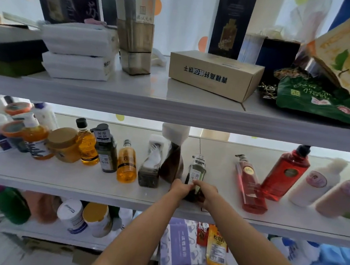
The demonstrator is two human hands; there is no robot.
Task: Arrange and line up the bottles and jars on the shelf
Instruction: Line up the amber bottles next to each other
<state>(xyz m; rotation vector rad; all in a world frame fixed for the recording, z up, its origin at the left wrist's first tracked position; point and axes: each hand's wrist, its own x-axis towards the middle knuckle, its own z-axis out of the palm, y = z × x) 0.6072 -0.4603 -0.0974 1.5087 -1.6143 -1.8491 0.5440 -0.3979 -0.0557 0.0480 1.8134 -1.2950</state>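
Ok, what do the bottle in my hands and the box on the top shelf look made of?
Bottle: clear and glossy, liquid showing through; plastic or glass, hard to tell. Box: matte tan cardboard, with a folded flap edge at its corner.

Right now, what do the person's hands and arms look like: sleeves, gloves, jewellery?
The left hand and right hand are bare: no gloves, rings or watch visible. No sleeve shows anywhere up to the frame edge, and nothing is worn at either wrist.
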